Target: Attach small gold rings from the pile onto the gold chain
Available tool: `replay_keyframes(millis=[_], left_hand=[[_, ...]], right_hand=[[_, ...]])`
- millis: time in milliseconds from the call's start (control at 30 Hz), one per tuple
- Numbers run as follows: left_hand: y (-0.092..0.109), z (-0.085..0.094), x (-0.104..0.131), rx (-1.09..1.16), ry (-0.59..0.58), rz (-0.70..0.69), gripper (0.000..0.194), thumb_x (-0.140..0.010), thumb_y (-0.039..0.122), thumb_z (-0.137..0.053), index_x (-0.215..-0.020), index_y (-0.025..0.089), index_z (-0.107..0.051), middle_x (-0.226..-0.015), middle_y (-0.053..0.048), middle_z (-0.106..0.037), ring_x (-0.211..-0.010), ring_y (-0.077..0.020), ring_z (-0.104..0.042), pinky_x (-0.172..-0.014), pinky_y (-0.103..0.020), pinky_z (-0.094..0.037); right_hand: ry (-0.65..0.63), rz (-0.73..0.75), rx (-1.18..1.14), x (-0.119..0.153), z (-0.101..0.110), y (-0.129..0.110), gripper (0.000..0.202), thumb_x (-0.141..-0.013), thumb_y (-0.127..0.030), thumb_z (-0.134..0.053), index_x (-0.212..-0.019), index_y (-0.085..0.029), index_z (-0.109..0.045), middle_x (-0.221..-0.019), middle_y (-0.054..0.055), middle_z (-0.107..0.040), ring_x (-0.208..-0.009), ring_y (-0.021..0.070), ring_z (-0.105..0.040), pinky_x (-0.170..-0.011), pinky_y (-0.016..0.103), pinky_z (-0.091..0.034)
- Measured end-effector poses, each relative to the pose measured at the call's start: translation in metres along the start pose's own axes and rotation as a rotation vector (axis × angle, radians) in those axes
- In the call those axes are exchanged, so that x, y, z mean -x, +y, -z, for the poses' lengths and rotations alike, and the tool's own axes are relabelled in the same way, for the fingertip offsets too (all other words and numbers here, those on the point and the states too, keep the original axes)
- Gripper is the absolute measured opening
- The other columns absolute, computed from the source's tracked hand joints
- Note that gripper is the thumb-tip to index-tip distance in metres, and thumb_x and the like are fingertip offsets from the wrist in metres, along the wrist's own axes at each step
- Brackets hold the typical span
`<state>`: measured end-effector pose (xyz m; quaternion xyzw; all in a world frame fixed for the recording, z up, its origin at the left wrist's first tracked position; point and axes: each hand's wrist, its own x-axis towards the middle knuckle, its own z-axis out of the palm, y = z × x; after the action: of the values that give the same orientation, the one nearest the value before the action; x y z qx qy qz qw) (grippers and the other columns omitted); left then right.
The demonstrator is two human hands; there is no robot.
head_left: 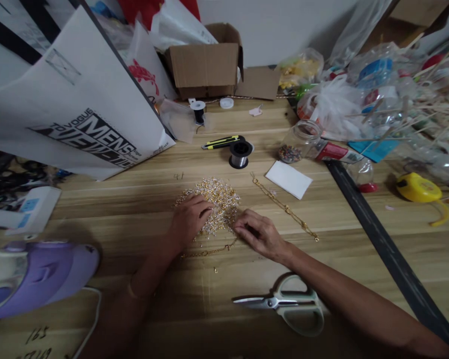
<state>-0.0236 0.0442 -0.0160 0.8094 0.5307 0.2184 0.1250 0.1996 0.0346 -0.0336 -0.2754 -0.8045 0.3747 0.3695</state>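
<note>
A loose pile of small gold and silver pieces [219,199] lies in the middle of the wooden table. My left hand [189,219] rests at the pile's left side, fingers bent over the pieces; whatever they may hold is hidden. At the lower right edge of the pile, my right hand [260,232] pinches the end of a gold chain [209,252], which runs left along the tabletop below the pile. A second gold chain [287,210] is stretched out to the right. One small gold piece [215,269] sits apart, nearer to me.
Scissors [295,303] lie in front of my right forearm. Beyond the pile are a wire spool [240,154], a cutter [220,142], a white pad [289,179] and a bead jar [299,142]. A purple iron [41,274] stands left, a yellow tape measure [419,188] right.
</note>
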Motion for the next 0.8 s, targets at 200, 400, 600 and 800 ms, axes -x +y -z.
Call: replay_keyframes(millis=[200, 400, 600, 800], left_hand=[[0.008, -0.003, -0.001, -0.104, -0.039, -0.053, 0.013, -0.085, 0.02, -0.051, -0.082, 0.017, -0.063, -0.082, -0.004, -0.061, -0.084, -0.0186, -0.052, -0.079, -0.033, -0.042], [0.003, -0.002, -0.001, -0.096, -0.021, -0.005, 0.012, -0.084, 0.017, -0.05, -0.077, 0.017, -0.06, -0.08, -0.004, -0.062, -0.081, -0.0177, -0.053, -0.078, -0.032, -0.043], [-0.011, 0.005, 0.0, 0.027, 0.058, 0.094, 0.006, -0.077, 0.015, -0.056, -0.075, 0.017, -0.06, -0.073, -0.002, -0.064, -0.069, -0.0147, -0.055, -0.069, -0.028, -0.044], [-0.011, 0.009, -0.001, 0.154, 0.08, 0.144, 0.005, -0.074, 0.015, -0.058, -0.073, 0.017, -0.062, -0.07, -0.002, -0.065, -0.065, -0.0133, -0.058, -0.063, -0.025, -0.045]], right_hand=[[0.002, 0.003, 0.0, -0.002, 0.0, -0.001, 0.007, -0.087, -0.015, -0.05, -0.084, -0.016, -0.055, -0.076, 0.004, -0.053, -0.069, 0.0133, -0.05, -0.061, 0.027, -0.041], [0.005, 0.002, -0.008, -0.002, 0.0, -0.002, 0.007, -0.087, -0.016, -0.049, -0.084, -0.016, -0.055, -0.076, 0.004, -0.053, -0.069, 0.0131, -0.05, -0.062, 0.026, -0.042], [-0.005, -0.002, -0.005, -0.002, 0.001, -0.002, 0.008, -0.088, -0.016, -0.049, -0.084, -0.016, -0.056, -0.077, 0.004, -0.054, -0.07, 0.0134, -0.05, -0.062, 0.026, -0.042], [-0.005, 0.004, 0.003, -0.003, 0.001, -0.003, 0.008, -0.088, -0.016, -0.048, -0.084, -0.015, -0.055, -0.077, 0.005, -0.054, -0.07, 0.0133, -0.05, -0.063, 0.026, -0.042]])
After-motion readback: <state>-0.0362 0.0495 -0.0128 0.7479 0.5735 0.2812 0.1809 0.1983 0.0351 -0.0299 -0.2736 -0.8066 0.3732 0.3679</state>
